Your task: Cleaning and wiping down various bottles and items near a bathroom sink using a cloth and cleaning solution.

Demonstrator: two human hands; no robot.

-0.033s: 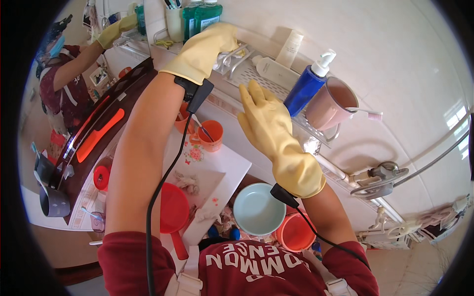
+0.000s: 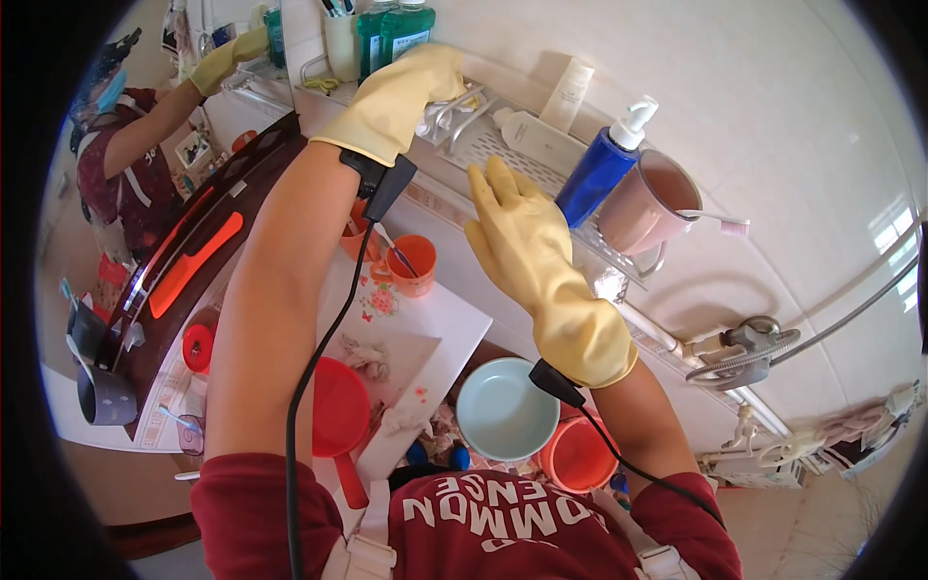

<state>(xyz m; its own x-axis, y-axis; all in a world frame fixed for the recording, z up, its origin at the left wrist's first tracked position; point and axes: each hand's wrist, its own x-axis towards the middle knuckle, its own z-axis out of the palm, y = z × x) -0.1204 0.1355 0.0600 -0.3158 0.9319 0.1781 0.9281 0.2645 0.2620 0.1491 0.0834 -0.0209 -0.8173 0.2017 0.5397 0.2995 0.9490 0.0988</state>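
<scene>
On the white shelf (image 2: 471, 147), a crumpled white cloth (image 2: 437, 120) lay by the left hand (image 2: 411, 92); its fingertips were hidden, so I couldn't tell if they gripped. The right hand (image 2: 522, 227) hung just before the shelf, fingers loosely apart. I judged work under way, the remainder unclear; the blue pump bottle (image 2: 597, 179) stood there.

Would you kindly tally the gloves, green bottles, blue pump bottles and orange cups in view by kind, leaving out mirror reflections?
Yellow gloves: 2
Green bottles: 2
Blue pump bottle: 1
Orange cups: 2, one partly hidden
Total: 7
</scene>
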